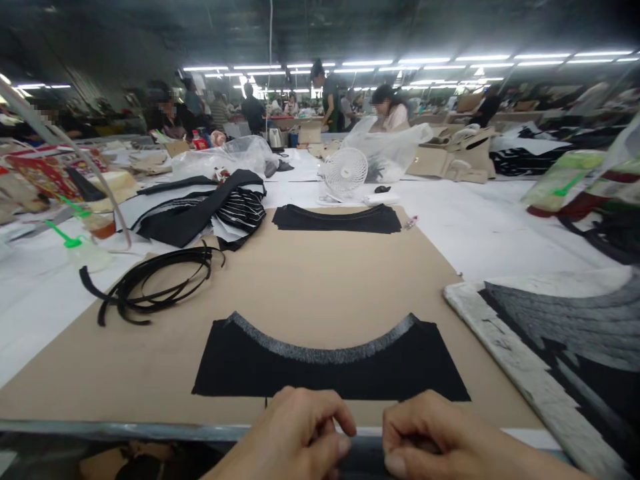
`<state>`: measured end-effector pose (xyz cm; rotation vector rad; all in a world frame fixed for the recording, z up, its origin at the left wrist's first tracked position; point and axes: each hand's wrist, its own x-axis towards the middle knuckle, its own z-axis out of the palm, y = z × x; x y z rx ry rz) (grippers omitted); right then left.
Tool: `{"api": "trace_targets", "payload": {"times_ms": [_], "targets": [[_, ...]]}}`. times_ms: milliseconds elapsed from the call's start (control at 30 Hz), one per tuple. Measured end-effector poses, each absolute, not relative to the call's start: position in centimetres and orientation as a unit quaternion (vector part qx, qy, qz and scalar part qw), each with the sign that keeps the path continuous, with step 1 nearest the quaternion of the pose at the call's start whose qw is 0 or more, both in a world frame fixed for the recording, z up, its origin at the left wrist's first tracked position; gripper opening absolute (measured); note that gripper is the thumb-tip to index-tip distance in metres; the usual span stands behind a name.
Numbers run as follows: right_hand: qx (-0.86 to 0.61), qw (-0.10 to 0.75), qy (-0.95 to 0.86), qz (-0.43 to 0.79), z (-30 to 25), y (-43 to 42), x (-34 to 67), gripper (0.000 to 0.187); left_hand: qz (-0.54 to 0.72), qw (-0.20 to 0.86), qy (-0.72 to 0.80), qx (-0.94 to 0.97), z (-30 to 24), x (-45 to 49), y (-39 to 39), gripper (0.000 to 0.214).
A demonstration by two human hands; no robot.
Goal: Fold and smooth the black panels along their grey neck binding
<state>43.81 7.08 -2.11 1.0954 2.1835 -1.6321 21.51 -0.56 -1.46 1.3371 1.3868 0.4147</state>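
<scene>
Your left hand (300, 427) and right hand (433, 430) are at the near edge, fingers curled, thumbs drawn in; whether they grip anything I cannot tell. Just beyond them, your black fabric panel (330, 380) lies flat on the brown sheet (320, 277), its grey-banded curve facing away, probably to keep that edge exposed. To your right, fanned panels (575, 327) lie on a pale slab (500, 350), perhaps for easy lifting. Coiled black strips (123, 298) sit left, seemingly clear of the panel. Farther up the tabletop (450, 220), black pieces (337, 223) are stacked.
</scene>
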Motion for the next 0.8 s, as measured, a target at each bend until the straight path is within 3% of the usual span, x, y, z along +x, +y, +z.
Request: {"api": "trace_targets", "payload": {"times_ms": [267,467,800], "targets": [[0.376,0.083,0.786,-0.484,-3.4,7.7,42.1,0.013,0.191,0.455,0.646,0.582,-3.0,20.3,-0.1,0.025],[0.405,0.077,0.797,-0.442,-2.9,7.9,42.3,0.006,0.16,0.417,0.669,0.594,-2.7,20.1,0.0,0.014],[0.4,0.066,0.87,-0.282,-0.3,8.0,40.5,0.023,0.127,0.354,0.674,0.636,-0.7,19.2,0.8,0.013]]}}
